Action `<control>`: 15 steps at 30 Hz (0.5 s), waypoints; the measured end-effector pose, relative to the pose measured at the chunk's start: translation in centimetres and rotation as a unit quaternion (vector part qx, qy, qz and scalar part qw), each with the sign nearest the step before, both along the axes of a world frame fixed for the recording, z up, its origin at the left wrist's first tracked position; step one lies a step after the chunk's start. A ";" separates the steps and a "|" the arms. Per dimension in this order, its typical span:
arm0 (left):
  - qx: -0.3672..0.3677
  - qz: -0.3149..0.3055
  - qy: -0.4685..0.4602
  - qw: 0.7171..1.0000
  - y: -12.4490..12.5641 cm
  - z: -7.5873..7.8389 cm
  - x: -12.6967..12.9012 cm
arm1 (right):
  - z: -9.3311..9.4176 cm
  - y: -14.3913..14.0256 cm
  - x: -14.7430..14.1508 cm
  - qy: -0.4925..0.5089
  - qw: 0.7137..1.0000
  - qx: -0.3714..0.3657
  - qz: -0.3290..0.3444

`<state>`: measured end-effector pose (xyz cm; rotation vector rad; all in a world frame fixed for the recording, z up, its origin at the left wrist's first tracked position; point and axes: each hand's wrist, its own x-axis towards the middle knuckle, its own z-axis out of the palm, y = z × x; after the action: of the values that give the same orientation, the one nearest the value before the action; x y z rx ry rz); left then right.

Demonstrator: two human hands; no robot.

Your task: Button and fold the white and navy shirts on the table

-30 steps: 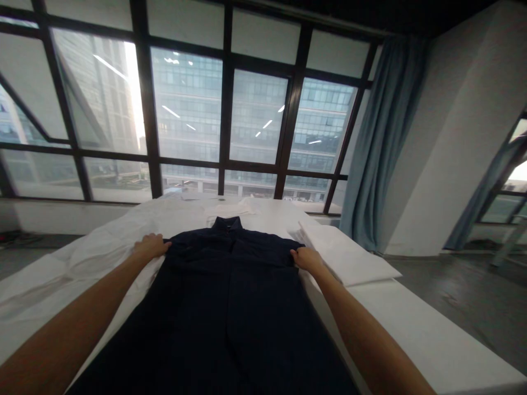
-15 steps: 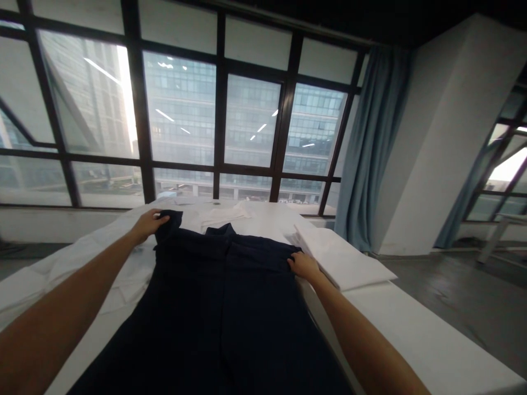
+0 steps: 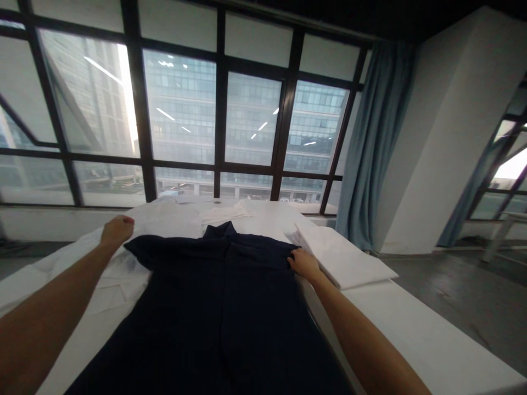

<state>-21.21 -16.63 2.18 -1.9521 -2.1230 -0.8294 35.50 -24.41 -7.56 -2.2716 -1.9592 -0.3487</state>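
A dark navy shirt point(image 3: 185, 307) with a small raised collar point(image 3: 218, 230) lies spread over the white table, and a line runs down its middle. Its left sleeve point(image 3: 144, 247) sticks out sideways. Just above that sleeve's end is my left hand point(image 3: 117, 229), its fingers curled in, with no cloth visible in it. My right hand point(image 3: 303, 263) grips the shirt's right shoulder edge, fingers bent over the fabric. The lower part of the shirt runs out of view at the bottom.
Crumpled white sheets point(image 3: 99, 280) cover the left of the table point(image 3: 420, 334). A stack of white sheets point(image 3: 341, 255) lies beside my right hand. Further back is a pale cloth piece point(image 3: 226, 213). Windows point(image 3: 251, 120), a blue curtain point(image 3: 374, 148) and a pillar point(image 3: 436, 142) stand behind.
My left hand has let go of the shirt's sleeve and moved left. The sleeve, earlier held up and bunched, now lies stretched out to the left. My right hand stays put.
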 end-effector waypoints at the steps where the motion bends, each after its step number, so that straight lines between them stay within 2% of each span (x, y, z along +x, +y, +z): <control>1: 0.020 0.003 0.012 1.000 -0.6 0.1 1.1 | 0.2 0.0 -0.3 -0.003 1.000 0.026 0.004; 3: 0.052 -0.032 0.049 0.997 -1.8 0.1 4.4 | 0.6 0.0 -1.0 0.006 0.997 0.073 0.024; 4: 0.051 -0.074 0.067 0.994 -2.5 -0.1 6.2 | 0.9 0.1 -1.4 0.016 0.996 0.084 0.037; 5: 0.027 -0.148 0.093 0.984 -3.1 -0.6 8.0 | 1.0 0.1 -1.7 0.030 0.994 0.086 0.052; 7: -0.053 -0.292 0.127 0.947 -4.4 -1.9 10.9 | 1.1 0.3 -2.1 0.064 0.991 0.072 0.088; 9: -0.134 -0.388 0.148 0.900 -5.5 -3.4 12.4 | 0.8 0.6 -2.1 0.098 0.985 0.044 0.137; 12: -0.221 -0.423 0.180 0.860 -6.9 -5.2 12.6 | -0.3 0.8 -1.4 0.125 0.971 -0.002 0.204; 15: -0.268 -0.410 0.222 0.843 -8.8 -5.7 11.9 | -1.0 0.8 -0.3 0.124 0.968 -0.057 0.208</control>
<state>-9.35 -25.42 -3.51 -3.0159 -1.2755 0.2354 35.21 -23.60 -8.52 -1.7827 -2.2869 0.0914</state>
